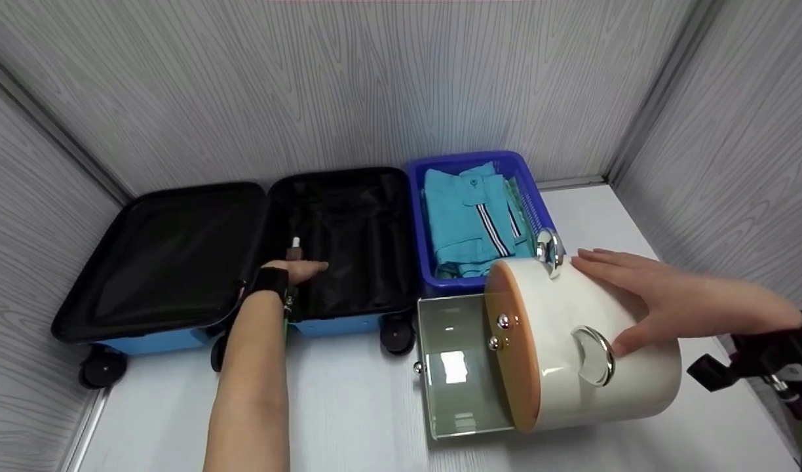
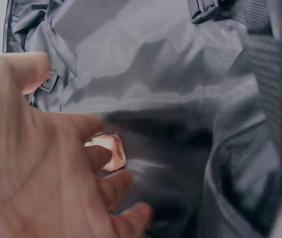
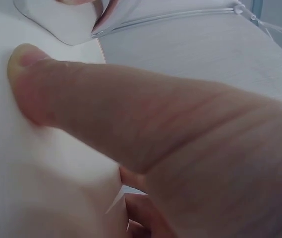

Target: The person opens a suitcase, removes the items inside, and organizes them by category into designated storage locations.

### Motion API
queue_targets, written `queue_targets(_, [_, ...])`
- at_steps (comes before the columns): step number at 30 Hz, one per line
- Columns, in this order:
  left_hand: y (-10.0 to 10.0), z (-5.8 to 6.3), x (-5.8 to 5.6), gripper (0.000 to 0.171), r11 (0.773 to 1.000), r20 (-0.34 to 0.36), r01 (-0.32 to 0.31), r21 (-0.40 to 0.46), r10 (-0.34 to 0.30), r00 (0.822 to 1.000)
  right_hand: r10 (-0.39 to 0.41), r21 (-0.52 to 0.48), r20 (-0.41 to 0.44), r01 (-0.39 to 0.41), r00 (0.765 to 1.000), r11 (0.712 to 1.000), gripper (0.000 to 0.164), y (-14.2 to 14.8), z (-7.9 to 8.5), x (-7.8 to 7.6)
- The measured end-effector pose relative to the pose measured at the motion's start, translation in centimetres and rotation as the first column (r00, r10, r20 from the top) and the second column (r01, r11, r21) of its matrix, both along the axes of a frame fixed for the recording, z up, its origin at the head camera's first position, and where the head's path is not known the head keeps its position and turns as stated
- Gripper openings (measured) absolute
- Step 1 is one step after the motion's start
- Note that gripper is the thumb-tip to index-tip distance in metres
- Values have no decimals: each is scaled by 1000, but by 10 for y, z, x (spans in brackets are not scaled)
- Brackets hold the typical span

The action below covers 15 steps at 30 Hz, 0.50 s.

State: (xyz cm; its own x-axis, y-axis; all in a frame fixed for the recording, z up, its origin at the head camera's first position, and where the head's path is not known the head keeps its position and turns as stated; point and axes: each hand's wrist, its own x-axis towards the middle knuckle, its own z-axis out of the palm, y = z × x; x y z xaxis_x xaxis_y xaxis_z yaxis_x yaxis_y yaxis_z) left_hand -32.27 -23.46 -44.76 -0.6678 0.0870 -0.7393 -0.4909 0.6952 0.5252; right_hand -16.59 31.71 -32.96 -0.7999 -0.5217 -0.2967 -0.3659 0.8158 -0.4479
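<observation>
In the head view my left hand reaches into the right half of an open blue suitcase with a black lining. A small brown bottle with a white top is right by its fingers. The left wrist view has the thumb well apart and the fingers loosely bent, partly covering the bottle, which lies against the lining. My right hand rests with spread fingers on a cream rounded cosmetic storage box. This box has chrome handles, orange fronts with round knobs, and a clear panel extending left.
A blue plastic basket holding folded turquoise clothes stands behind the box, against the suitcase. The suitcase's other half lies open on the left, its wheels facing me. Grey wood-grain walls enclose the white surface.
</observation>
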Motion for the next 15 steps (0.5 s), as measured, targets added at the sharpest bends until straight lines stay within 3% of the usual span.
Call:
queue_targets(2, [-1,5,5,98,997,37,72,-39,-70,997,3,-6,-7,-4,1000,1000,116,0,-1,1])
queue_targets(3, [-2,7,7,101,985,49,148,-84,-145,988,5,-9,-11,-5,1000,1000,116,0,-1,1])
queue_targets(5, [-1,7,12,103,955,68,278,-101,-272,960,4,-9,-18,-5,1000,1000,116,0,-1,2])
queue_targets(7, [0,4,19,101,924,40,370,-96,-368,929,-1,-10,-15,1,1000,1000,116,0,-1,2])
queue_targets(10, [1,-1,35,98,897,-16,436,-68,-438,899,-3,2,-19,3,1000,1000,116,0,0,2])
queue_targets(15, [1,-9,63,90,863,-151,475,-174,-500,853,-4,16,-18,5,1000,1000,117,0,1,0])
